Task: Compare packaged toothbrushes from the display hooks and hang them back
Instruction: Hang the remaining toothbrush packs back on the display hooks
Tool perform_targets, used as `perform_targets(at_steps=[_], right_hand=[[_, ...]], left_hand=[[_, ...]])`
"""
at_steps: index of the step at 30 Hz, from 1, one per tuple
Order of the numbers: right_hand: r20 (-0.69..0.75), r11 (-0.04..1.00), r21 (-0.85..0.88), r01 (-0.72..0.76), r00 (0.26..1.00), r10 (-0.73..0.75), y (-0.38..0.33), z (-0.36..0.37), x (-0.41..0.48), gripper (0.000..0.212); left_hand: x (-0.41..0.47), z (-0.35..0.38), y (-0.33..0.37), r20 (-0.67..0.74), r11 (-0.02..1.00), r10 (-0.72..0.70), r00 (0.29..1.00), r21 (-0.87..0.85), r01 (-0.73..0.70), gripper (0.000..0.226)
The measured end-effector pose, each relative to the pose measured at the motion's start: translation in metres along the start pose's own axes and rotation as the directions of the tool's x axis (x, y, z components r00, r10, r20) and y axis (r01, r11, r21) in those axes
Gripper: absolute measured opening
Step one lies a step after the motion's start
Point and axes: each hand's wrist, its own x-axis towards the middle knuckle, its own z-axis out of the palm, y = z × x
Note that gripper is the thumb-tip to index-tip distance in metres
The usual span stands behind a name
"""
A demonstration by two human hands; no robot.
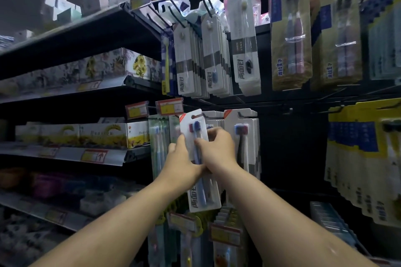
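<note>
Head view: one toothbrush pack (196, 196) sits at frame centre, held in both hands in front of the middle hook row. It is a white card with a red corner, holding two brushes with a red and a blue head. It tilts, top toward 11 o'clock and bottom toward 5 o'clock. The top edge is level with the hanging stack (247, 132) of similar packs just behind it at 1 o'clock.

Progress, as a judgement: roughly mid-task. One pack is in hand at the hooks, being either lifted off or threaded back on; cannot tell which. Cannot tell either whether the hang slot is on a hook, since the rod is lost in the dark there. No second pack is held for side-by-side comparison. What is left is at least getting this pack seated on its hook and letting go.

The left hand (183, 158) is curled round the pack's left edge at about mid-height, fingertips showing past the card at 10 o'clock. The right hand (218, 147) pinches the same pack, thumb on the front over the blister and the other fingers bent round the right edge. Both hands grip firmly; neither is spread.

A price tag (169, 106) sits at 11 o'clock above the pack. The upper row of packs (188, 60) is at 12 o'clock, boxed goods on shelves (104, 134) at 9 o'clock, and yellow-backed packs (358, 158) at 3 o'clock.
</note>
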Motion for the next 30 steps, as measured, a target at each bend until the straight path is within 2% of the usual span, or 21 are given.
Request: perform_targets(at_steps=[5,8,12,14,19,23,26,30], right_hand=[[-0.034,0.999,-0.05,-0.019,0.999,0.017,0.004,-0.012,-0.007,0.01],[-0.055,0.979,-0.203,0.014,0.998,-0.025,0.007,-0.016,-0.01,0.015],[-0.074,0.89,-0.455,0.024,0.995,-0.065,0.01,-0.018,-0.022,0.026],[-0.043,0.867,-0.497,0.008,0.998,-0.034,0.01,-0.019,-0.028,0.033],[-0.03,0.903,-0.417,-0.104,0.995,0.1,0.008,-0.02,-0.034,0.041],[-0.002,0.901,-0.4,-0.168,0.983,0.183,0.011,-0.024,-0.03,0.048],[0.061,0.924,-0.313,-0.22,0.966,0.25,0.017,-0.023,-0.028,0.051],[0.074,0.95,-0.173,-0.259,0.959,0.275,0.025,-0.027,-0.026,0.049]], left_hand=[[-0.003,0.005,-0.002,0.019,0.998,0.042,0.999,0.036,-0.043,0.127],[-0.001,0.007,-0.002,0.022,0.999,0.025,0.999,0.04,-0.026,0.128],[0.001,0.008,-0.002,0.028,0.997,0.028,0.999,0.075,-0.03,0.123],[0.002,0.011,-0.002,0.023,0.995,0.014,1.0,0.094,-0.016,0.121],[0.007,0.024,0.0,0.051,0.987,-0.073,0.996,0.144,0.065,0.107],[0.008,0.028,0.001,0.097,0.983,-0.15,0.984,0.122,0.137,0.11],[0.007,0.031,0.001,0.117,0.985,-0.158,0.98,0.086,0.149,0.111],[0.009,0.039,0.002,0.085,0.981,-0.189,0.978,0.069,0.184,0.112]])
